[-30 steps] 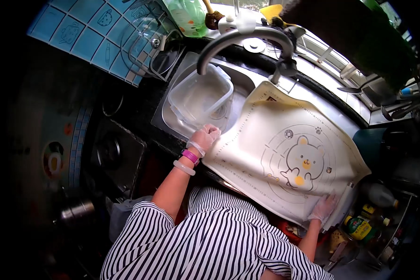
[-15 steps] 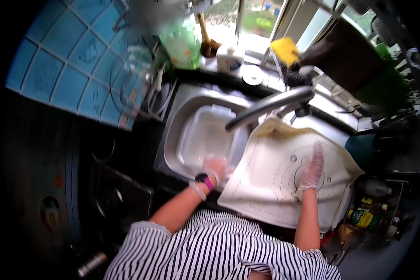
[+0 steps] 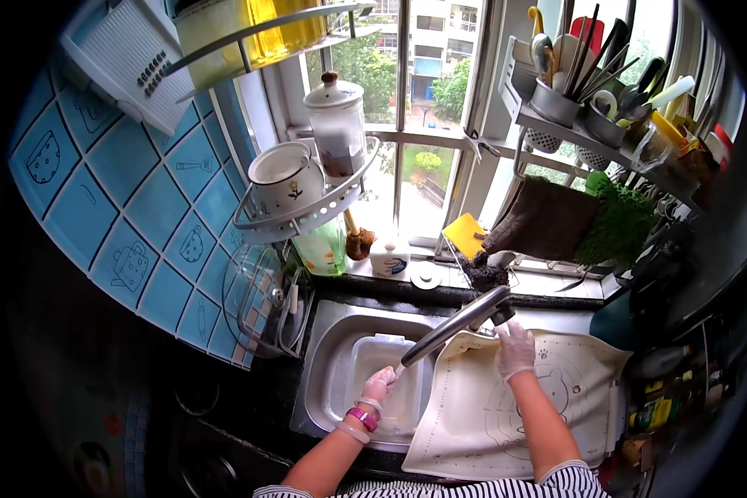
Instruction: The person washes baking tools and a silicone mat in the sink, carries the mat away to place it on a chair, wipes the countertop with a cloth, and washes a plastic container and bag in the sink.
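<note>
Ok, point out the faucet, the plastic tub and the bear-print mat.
Faucet [image 3: 456, 326], head view: middle of its spout.
Plastic tub [image 3: 402, 407], head view: its inside, toward the right.
Bear-print mat [image 3: 465, 407], head view: plain area left of the print.

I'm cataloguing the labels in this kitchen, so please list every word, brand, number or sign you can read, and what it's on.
No text can be read clearly.
Cream mat: small edge markings, too small to read.
White container behind the sink: blue mark, too small to read.
Yellow-labelled bottle: label too blurred to read.
</note>
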Demonstrator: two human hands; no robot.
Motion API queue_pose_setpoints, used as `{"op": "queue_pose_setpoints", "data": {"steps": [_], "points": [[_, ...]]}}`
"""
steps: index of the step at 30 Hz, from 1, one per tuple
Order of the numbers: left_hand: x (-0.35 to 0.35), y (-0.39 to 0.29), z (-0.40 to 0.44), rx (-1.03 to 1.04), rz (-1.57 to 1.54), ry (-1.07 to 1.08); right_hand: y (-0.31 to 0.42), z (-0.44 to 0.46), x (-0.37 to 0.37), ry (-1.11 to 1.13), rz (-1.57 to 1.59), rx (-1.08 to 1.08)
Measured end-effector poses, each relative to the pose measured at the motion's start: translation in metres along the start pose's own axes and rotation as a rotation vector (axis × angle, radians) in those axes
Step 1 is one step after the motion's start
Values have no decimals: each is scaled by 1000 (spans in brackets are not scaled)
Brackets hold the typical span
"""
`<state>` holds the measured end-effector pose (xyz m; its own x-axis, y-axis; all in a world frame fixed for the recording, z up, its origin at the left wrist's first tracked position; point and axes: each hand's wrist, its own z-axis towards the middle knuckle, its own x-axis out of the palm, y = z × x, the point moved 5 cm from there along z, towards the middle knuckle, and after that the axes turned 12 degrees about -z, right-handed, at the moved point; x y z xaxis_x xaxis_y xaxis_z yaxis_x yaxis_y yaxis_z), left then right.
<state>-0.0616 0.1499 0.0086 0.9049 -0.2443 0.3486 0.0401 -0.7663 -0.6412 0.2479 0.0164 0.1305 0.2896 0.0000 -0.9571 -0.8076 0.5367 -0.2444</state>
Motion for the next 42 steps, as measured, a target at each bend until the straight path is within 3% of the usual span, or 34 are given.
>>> {"op": "queue_pose_setpoints", "data": {"steps": [2, 3, 5, 6, 8, 12, 13, 15, 16, 17, 18, 19, 20, 21, 22, 24, 27, 29, 30, 32, 33, 36, 38, 42], "points": [[-14, 23, 43, -15, -391, 218, -6, -27, -30, 135, 220, 203], [-6, 17, 39, -8, -390, 226, -16, -46, -33, 152, 235, 281], [0, 19, 30, -83, -730, -23, -47, -96, -7, 210, 184, 490], [-2, 25, 34, -89, -733, -25, -68, -129, 11, 257, 113, 623], [2, 32, 38, -6, -614, 180, -120, -198, 26, 313, 17, 843], [26, 26, 21, -44, -553, 19, -204, -307, 59, 540, -68, 1219], [32, 22, 14, -58, -581, -22, -219, -319, 70, 541, -73, 1218], [30, 36, 21, -73, -605, -70, -242, -345, 105, 559, 128, 1411], [25, 54, 43, -3, -455, 53, -258, -351, 129, 567, 126, 1411], [25, 65, 53, 65, -303, 176, -271, -343, 157, 610, 102, 1153], [33, 75, 47, 62, -298, 172, -267, -338, 161, 635, 93, 1025], [47, 78, 31, 254, -18, 102, -263, -333, 164, 651, 85, 898], [60, 77, 6, 441, 264, 32, -253, -322, 150, 555, 85, 950], [84, 61, -35, 387, 248, 136, -240, -309, 125, 457, 84, 1001], [90, 63, -50, 383, 254, 137, -235, -308, 114, 463, 87, 1004], [102, 70, -68, 554, 767, 134, -234, -321, 102, 538, 33, 1219], [104, 102, -70, 456, 896, 147, -231, -356, 96, 606, -4, 1363], [100, 134, -68, 319, 980, 153, -203, -337, 52, 698, 54, 1310], [99, 140, -69, 379, 1047, 117, -204, -346, 72, 664, 41, 1248], [110, 129, -80, 398, 1093, 77, -206, -369, 110, 491, 290, 1286], [114, 124, -83, 520, 1200, 57, -208, -382, 127, 433, 460, 1329], [118, 114, -85, 631, 1413, -6, -200, -366, 126, 32, 728, 1326], [105, 118, -79, 464, 1292, 8, -198, -360, 125, 132, 1150, 1342], [95, 112, -101, 382, 1357, -41, -240, -379, 112, -29, 1085, 1404]]}}
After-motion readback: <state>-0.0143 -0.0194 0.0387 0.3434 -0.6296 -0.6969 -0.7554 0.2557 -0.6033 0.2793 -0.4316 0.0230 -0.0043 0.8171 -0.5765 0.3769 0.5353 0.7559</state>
